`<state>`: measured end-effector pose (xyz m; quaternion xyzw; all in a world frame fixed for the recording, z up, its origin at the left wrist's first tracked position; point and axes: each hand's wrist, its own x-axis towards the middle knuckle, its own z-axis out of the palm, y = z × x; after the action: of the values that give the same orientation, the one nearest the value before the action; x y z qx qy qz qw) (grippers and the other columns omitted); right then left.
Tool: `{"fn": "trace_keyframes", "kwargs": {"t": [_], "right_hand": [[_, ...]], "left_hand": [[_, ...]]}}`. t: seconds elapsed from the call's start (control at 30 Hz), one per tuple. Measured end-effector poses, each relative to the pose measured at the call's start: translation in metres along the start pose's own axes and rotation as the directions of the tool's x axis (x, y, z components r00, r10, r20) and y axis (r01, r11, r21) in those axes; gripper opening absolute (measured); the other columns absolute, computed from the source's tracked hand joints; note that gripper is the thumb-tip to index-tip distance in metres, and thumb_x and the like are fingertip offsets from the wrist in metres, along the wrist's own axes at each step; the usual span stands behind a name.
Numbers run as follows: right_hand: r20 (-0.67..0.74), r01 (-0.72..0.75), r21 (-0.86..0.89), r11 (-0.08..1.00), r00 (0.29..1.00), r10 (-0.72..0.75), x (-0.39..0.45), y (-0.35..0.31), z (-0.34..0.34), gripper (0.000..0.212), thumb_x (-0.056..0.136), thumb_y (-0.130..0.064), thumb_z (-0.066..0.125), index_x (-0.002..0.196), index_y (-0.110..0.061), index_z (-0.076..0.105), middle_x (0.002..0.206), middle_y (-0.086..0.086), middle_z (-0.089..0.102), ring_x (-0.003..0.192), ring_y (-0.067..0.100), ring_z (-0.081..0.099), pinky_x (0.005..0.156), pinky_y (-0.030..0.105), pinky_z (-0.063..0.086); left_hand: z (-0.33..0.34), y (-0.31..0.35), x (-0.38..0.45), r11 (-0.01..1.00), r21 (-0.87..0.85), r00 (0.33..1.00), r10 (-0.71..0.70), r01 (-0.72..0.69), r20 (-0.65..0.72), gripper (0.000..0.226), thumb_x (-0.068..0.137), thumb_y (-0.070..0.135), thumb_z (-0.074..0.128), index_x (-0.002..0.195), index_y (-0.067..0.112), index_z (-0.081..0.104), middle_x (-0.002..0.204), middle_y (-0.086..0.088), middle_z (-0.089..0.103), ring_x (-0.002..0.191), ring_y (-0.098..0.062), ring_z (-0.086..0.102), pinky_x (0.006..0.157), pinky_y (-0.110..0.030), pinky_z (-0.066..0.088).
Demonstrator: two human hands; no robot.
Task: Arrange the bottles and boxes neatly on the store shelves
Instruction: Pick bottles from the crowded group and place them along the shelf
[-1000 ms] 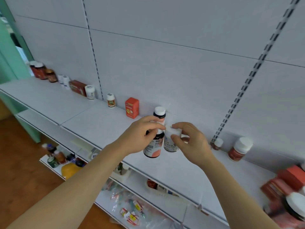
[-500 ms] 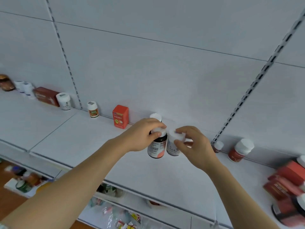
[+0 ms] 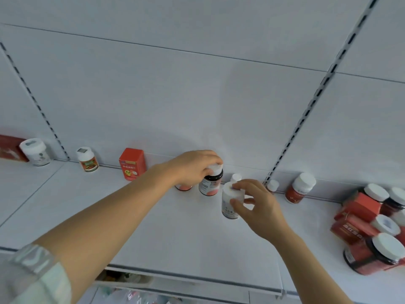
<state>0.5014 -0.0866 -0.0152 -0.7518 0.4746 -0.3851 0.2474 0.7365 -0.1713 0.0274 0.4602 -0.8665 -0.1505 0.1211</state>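
Wide white shelf [image 3: 65,207] against a white back panel [image 3: 197,95]. At far right, a jumbled cluster of red boxes and white-capped jars [image 3: 372,227]. Along the back edge, a red box [image 3: 132,164] standing upright, well left of the hands. Left hand [image 3: 192,167], fingers curled over the white cap of a dark bottle [image 3: 210,185] near the shelf's back. Right hand [image 3: 260,207], thumb and fingers pinching a white bottle [image 3: 229,202] just beside the dark one, slightly forward.
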Motion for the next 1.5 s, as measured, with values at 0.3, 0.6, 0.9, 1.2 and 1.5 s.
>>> {"fn": "trace_keyframes", "kwargs": {"t": [0.3,0.6,0.9,1.2,1.5], "right_hand": [[0.016,-0.002,0.01,1.0,1.0,0.001,0.015,0.023,0.003,0.029,0.083,-0.017,0.073,0.11,-0.027,0.067,0.119,-0.018,0.058,0.105,0.012,0.061,0.083,0.031,0.055],[0.023,0.043,-0.058,0.997,0.999,-0.042,0.024,0.032,0.011,0.031,0.082,-0.018,0.075,0.11,-0.029,0.067,0.122,-0.022,0.057,0.107,0.009,0.058,0.077,0.025,0.051],[0.029,0.047,-0.069,0.997,0.999,-0.045,0.024,0.037,0.013,0.031,0.083,-0.019,0.074,0.111,-0.029,0.067,0.124,-0.021,0.058,0.106,0.006,0.057,0.077,0.024,0.052],[0.025,0.064,-0.069,0.996,0.998,-0.062,0.022,0.038,0.015,0.032,0.082,-0.017,0.075,0.111,-0.027,0.068,0.123,-0.028,0.055,0.102,0.003,0.057,0.076,0.023,0.051],[0.037,0.068,-0.059,0.996,0.997,-0.066,0.018,0.04,0.008,0.031,0.083,-0.018,0.074,0.112,-0.028,0.067,0.124,-0.023,0.057,0.105,0.006,0.057,0.077,0.026,0.051]], "left_hand": [[0.018,-0.019,0.011,0.961,0.251,0.994,0.109,-0.113,0.029,0.04,0.094,0.012,0.053,0.134,0.018,0.054,0.134,0.0,0.054,0.124,-0.023,0.048,0.103,-0.036,0.037],[0.019,-0.025,0.015,0.965,0.246,0.993,0.106,-0.088,-0.061,0.034,0.091,0.026,0.062,0.124,0.018,0.063,0.115,-0.001,0.061,0.111,-0.023,0.055,0.093,-0.031,0.04],[0.021,-0.029,0.016,0.937,0.332,0.979,0.156,-0.105,-0.131,0.025,0.086,0.019,0.063,0.11,0.013,0.068,0.103,-0.004,0.064,0.099,-0.028,0.059,0.087,-0.034,0.044],[0.025,-0.032,0.016,0.924,0.368,0.968,0.176,-0.1,-0.178,0.023,0.08,0.016,0.064,0.103,0.015,0.067,0.1,-0.002,0.064,0.093,-0.026,0.058,0.083,-0.033,0.044],[0.028,-0.027,0.014,0.929,0.361,0.967,0.166,-0.088,-0.192,0.024,0.082,0.015,0.067,0.105,0.014,0.067,0.102,-0.003,0.063,0.095,-0.027,0.058,0.083,-0.033,0.045]]}}
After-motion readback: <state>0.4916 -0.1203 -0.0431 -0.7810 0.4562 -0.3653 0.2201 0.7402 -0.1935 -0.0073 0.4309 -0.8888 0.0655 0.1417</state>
